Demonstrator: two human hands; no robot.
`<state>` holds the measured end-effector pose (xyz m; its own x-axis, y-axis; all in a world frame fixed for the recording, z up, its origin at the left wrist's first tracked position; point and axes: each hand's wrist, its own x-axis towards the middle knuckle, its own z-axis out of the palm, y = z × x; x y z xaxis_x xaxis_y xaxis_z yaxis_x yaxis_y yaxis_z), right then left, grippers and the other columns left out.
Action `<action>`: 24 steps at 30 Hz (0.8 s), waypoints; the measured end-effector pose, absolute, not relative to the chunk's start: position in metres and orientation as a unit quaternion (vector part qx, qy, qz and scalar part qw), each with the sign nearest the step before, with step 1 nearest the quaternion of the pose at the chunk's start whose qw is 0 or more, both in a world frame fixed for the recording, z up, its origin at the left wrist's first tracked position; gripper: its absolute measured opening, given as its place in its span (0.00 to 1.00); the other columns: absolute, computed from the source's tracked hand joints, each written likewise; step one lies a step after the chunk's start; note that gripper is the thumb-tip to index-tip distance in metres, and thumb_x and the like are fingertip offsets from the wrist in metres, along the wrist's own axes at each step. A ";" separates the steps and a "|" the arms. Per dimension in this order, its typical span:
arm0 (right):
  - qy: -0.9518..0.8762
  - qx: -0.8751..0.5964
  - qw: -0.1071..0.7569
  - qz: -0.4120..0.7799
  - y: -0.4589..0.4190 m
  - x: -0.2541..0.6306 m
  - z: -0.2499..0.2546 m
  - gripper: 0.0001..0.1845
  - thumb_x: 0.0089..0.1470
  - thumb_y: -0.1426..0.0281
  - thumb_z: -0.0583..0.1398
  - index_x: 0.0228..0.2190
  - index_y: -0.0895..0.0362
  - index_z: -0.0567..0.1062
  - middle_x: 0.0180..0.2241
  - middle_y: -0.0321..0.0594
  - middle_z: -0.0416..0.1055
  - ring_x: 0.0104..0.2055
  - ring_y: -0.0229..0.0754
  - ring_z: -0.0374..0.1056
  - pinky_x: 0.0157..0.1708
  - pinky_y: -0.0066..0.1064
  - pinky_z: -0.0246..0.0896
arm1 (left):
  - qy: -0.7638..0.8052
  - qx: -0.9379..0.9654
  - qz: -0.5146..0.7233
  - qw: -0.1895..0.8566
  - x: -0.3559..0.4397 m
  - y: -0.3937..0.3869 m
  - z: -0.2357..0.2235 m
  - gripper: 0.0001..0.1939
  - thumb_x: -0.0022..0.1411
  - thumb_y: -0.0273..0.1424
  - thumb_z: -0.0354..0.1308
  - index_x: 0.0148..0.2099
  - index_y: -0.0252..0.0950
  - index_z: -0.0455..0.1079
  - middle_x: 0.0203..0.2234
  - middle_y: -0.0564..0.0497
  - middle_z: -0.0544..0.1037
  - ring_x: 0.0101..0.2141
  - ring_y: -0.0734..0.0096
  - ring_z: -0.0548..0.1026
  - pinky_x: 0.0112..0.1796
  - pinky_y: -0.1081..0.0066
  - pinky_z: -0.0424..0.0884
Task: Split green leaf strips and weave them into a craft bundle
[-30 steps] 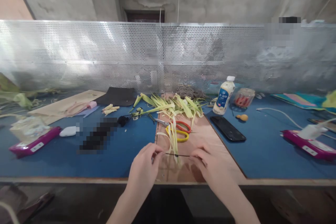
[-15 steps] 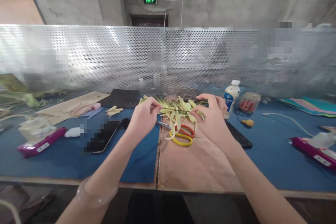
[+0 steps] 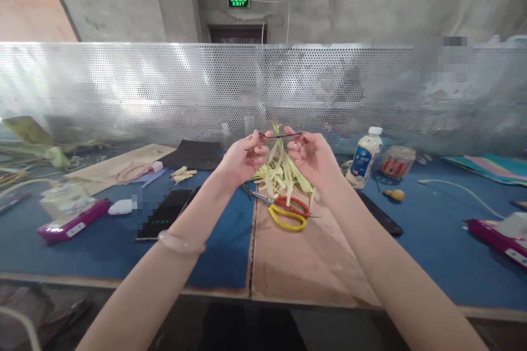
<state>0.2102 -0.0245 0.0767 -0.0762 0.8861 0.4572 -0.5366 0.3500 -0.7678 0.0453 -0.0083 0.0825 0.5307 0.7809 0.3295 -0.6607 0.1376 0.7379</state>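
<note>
A thin dark cord (image 3: 287, 135) is stretched between my two hands, with a small knot-like spot in its middle. My left hand (image 3: 246, 158) pinches one end, fingers curled; my right hand (image 3: 313, 158) pinches the other end. Below the cord hangs a bunch of pale green, husk-like leaf strips (image 3: 284, 171), gathered narrow at the cord and fanning out downward. Whether the lower tips touch the board is unclear. Scissors (image 3: 287, 218) with one yellow and one red handle lie just beneath the strips on a wooden board (image 3: 304, 269).
Right of my hands stand a white-capped bottle (image 3: 364, 158) and a clear jar (image 3: 397, 162), near a yellow-handled tool (image 3: 394, 194). A phone (image 3: 167, 215) and a white mouse (image 3: 120, 207) lie left. A perforated metal screen (image 3: 173, 88) borders the table's back.
Both hands have risen and come closer together, drawing the cord tight. The leaf strips, spread out low before, now hang bunched below it. The view has shifted slightly.
</note>
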 end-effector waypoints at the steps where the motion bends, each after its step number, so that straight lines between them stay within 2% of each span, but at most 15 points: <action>1: -0.490 -0.152 0.650 0.561 -0.025 0.209 0.078 0.04 0.45 0.71 0.55 0.21 0.58 0.66 0.29 0.35 0.65 0.23 0.29 0.56 0.18 0.21 0.50 | 0.064 0.458 0.474 0.750 0.046 -0.009 0.084 0.07 0.62 0.24 0.47 0.30 0.32 0.61 0.29 0.53 0.69 0.17 0.89 0.60 0.13 0.86 0.51; 3: -0.492 -0.118 0.635 0.583 -0.028 0.208 0.078 0.04 0.46 0.72 0.58 0.22 0.59 0.67 0.25 0.33 0.64 0.24 0.29 0.58 0.21 0.20 0.53 | 0.069 0.495 0.464 0.732 0.044 -0.009 0.087 0.07 0.61 0.25 0.48 0.30 0.33 0.60 0.27 0.55 0.67 0.16 0.88 0.60 0.14 0.85 0.52; 7: -0.566 -0.173 0.610 0.527 -0.036 0.210 0.078 0.06 0.45 0.73 0.61 0.21 0.59 0.68 0.22 0.33 0.65 0.23 0.29 0.59 0.23 0.21 0.55 | 0.114 0.584 0.459 0.660 0.039 -0.011 0.093 0.07 0.61 0.28 0.50 0.30 0.35 0.59 0.22 0.57 0.64 0.15 0.86 0.57 0.15 0.84 0.53; 13: -0.660 -0.335 0.580 0.341 -0.059 0.204 0.089 0.07 0.48 0.70 0.60 0.22 0.59 0.68 0.19 0.33 0.66 0.20 0.31 0.59 0.21 0.24 0.54 | 0.205 0.698 0.466 0.504 0.040 -0.024 0.100 0.08 0.61 0.29 0.49 0.29 0.35 0.58 0.14 0.60 0.59 0.13 0.84 0.55 0.15 0.82 0.59; 18: -0.694 -0.455 0.509 0.229 -0.066 0.200 0.084 0.08 0.49 0.74 0.58 0.21 0.59 0.66 0.17 0.32 0.65 0.17 0.31 0.59 0.19 0.24 0.53 | 0.273 0.725 0.448 0.445 0.042 -0.024 0.085 0.09 0.61 0.28 0.49 0.28 0.35 0.58 0.12 0.62 0.55 0.12 0.84 0.56 0.15 0.82 0.59; 21: -0.701 -0.489 0.476 0.209 -0.044 0.204 0.083 0.09 0.50 0.74 0.57 0.20 0.59 0.66 0.16 0.32 0.65 0.17 0.31 0.59 0.18 0.24 0.53 | 0.295 0.726 0.445 0.434 0.046 -0.010 0.081 0.09 0.62 0.27 0.47 0.28 0.35 0.57 0.13 0.61 0.57 0.13 0.84 0.57 0.15 0.82 0.60; 24: -0.709 -0.472 0.501 0.155 -0.011 0.208 0.098 0.09 0.50 0.74 0.57 0.20 0.58 0.66 0.17 0.34 0.66 0.18 0.33 0.61 0.20 0.27 0.57 | 0.288 0.726 0.466 0.415 0.049 0.009 0.101 0.08 0.61 0.26 0.48 0.29 0.34 0.58 0.19 0.56 0.66 0.16 0.83 0.62 0.18 0.81 0.61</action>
